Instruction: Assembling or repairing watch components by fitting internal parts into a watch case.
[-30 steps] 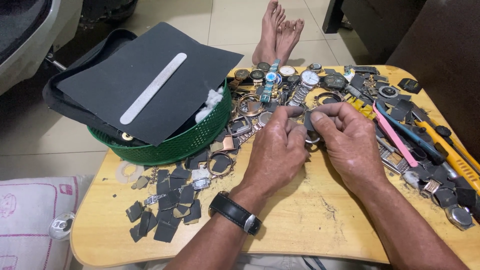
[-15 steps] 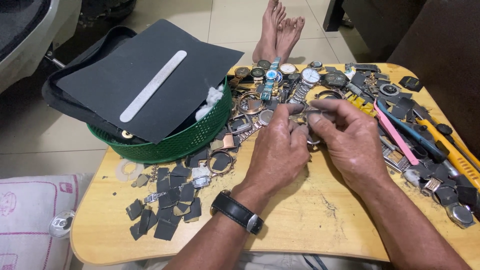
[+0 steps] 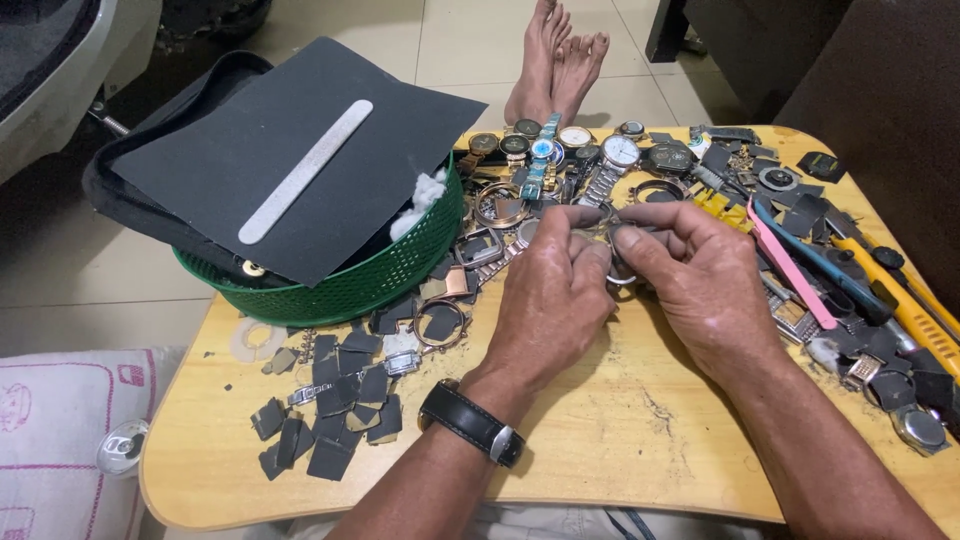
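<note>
Bare forearms, black-strapped wristwatch (image 3: pixel 472 423) with silver buckle on the left wrist

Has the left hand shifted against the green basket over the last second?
No. The left hand keeps its place just right of the green basket, meeting the right hand on a small metal ring.

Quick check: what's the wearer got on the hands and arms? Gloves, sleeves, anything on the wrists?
No gloves and no sleeves in view: both forearms are bare. The left hand has a black strap wristwatch with a silver metal buckle on its wrist. The right hand and its wrist carry nothing; no rings are visible on either.
</note>
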